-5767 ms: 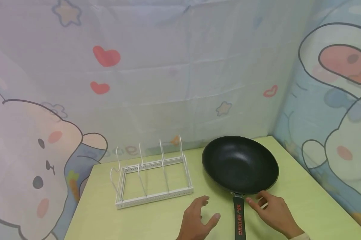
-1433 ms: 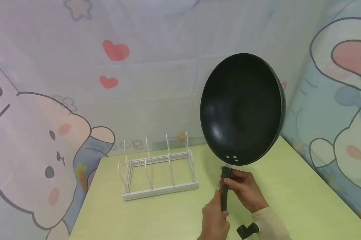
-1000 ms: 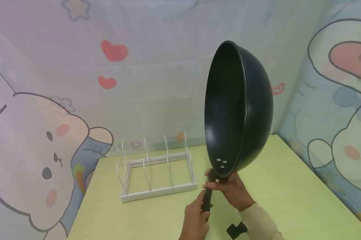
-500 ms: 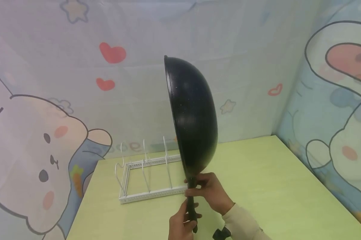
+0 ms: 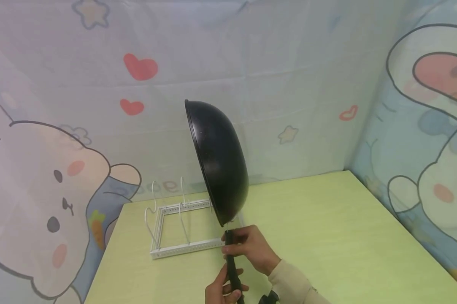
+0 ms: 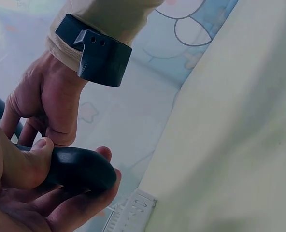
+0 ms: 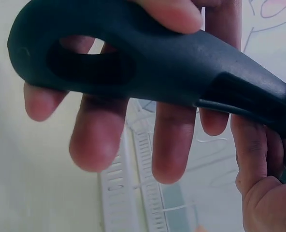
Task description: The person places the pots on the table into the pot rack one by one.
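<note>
Half a second on, the round black non-stick frying pan point(image 5: 218, 162) sits lower and further left than before, its bowl now hanging over the right end of the white wire rack with upright dividers point(image 5: 182, 228) instead of beside it. It stands on edge in the air, dark rounded underside turned to the right, rim to the left, and its black plastic handle point(image 5: 232, 266) points straight down toward the person. The right hand point(image 5: 251, 249) grips the top of that handle just under the bowl, fingers and thumb wrapped round it, so the bowl rises directly above this hand. The left hand point(image 5: 222, 291) holds the handle's lower end, right below the right hand; from the left wrist view its thumb and curled fingers point(image 6: 80, 203) close round the rounded butt of the handle, and the right wrist view shows the same fingers point(image 7: 97, 140) behind the hanging slot in the handle. A beige sleeve point(image 5: 293, 283) with a dark wrist strap covers the right forearm. Beneath all this lies the pale green tabletop point(image 5: 327, 228), with the rack toward its back left, and cartoon-printed fabric with rabbits and hearts point(image 5: 137, 71) closes off the back and right side.
</note>
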Tool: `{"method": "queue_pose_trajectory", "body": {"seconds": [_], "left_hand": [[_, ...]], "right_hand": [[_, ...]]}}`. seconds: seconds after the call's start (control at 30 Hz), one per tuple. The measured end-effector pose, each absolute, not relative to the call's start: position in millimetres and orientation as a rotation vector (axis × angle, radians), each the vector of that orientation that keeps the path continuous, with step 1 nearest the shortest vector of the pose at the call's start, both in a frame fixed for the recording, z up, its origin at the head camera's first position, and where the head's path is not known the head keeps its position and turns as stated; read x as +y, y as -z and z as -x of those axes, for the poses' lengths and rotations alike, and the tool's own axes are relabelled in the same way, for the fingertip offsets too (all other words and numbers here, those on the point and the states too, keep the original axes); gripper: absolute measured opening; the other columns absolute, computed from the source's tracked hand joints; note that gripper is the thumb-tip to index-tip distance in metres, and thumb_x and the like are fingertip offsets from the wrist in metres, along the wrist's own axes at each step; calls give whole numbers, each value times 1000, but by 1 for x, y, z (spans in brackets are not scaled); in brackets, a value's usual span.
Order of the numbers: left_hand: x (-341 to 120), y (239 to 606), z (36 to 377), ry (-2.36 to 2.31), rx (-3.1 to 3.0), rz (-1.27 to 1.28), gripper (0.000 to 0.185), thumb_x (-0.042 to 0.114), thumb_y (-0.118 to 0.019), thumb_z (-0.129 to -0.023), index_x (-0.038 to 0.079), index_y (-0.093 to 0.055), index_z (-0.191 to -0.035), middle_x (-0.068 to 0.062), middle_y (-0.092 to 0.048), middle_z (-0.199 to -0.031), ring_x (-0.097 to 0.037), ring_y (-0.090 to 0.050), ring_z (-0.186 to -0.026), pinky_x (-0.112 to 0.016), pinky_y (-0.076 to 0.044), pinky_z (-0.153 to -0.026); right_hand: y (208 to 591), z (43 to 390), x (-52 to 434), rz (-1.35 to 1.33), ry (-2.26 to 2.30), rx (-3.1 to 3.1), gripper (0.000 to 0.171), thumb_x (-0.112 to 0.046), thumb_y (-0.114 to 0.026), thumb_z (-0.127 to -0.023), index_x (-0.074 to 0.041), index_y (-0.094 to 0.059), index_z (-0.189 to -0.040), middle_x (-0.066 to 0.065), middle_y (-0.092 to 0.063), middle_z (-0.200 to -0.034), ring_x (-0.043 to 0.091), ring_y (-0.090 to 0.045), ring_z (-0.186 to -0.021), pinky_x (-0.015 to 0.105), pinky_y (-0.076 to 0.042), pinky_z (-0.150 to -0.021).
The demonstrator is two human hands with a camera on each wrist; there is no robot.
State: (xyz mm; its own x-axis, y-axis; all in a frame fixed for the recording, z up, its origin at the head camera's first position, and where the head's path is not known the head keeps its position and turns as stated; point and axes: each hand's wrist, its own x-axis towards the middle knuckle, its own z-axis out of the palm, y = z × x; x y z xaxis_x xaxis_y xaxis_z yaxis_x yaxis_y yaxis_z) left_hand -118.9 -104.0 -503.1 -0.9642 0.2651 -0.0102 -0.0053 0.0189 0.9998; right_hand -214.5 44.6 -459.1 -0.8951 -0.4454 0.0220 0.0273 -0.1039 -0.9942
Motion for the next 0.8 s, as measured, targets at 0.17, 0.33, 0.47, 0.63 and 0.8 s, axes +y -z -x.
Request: {"method": "queue_pose_trajectory", "body": {"seconds": [0.17, 0.33, 0.47, 0.63, 0.8], "left_hand": [[-113, 514, 119, -2085, 1925, -197, 82, 17, -68, -86, -13, -26, -150, -39, -54, -135, -1, -74, -90, -22, -59, -79], [-121, 525, 119, -2081, 1827, -200, 91, 20, -69, -88, -13, -14, -153, -37, -50, -141, -2, -74, -94, -20, -57, -80], [-125, 529, 119, -2089, 1829, -178, 92, 19, -69, -86, -14, -14, -152, -35, -53, -139, -3, -74, -93, -20, -57, -79], [-126, 533, 121, -2097, 1814, -122, 89, 15, -70, -86, -17, -18, -150, -30, -59, -134, -7, -75, -92, -22, -58, -79], [-129, 543, 123, -2061, 1719, -99, 88, 15, -67, -86, -19, -16, -149, -18, -64, -129, -15, -75, -98, -27, -57, -86]], "right_hand": [[466, 213, 39, 418, 2067, 1784, 31, -5, -81, -79, 12, -70, -103, -3, -72, -78, 14, -73, -71, 36, -62, -74], [475, 210, 34, 381, 2052, 1786, 29, -5, -81, -80, 11, -71, -103, -4, -72, -74, 14, -73, -69, 36, -62, -74], [479, 211, 28, 380, 2054, 1787, 28, -5, -81, -80, 11, -71, -102, -3, -74, -76, 14, -73, -69, 35, -62, -74], [485, 211, 22, 353, 2055, 1803, 25, -3, -80, -79, 10, -71, -98, -1, -74, -77, 14, -73, -70, 35, -62, -71], [498, 209, 21, 280, 2046, 1828, 22, -2, -79, -80, 10, -70, -96, -4, -71, -73, 11, -69, -67, 34, -62, -69]]}}
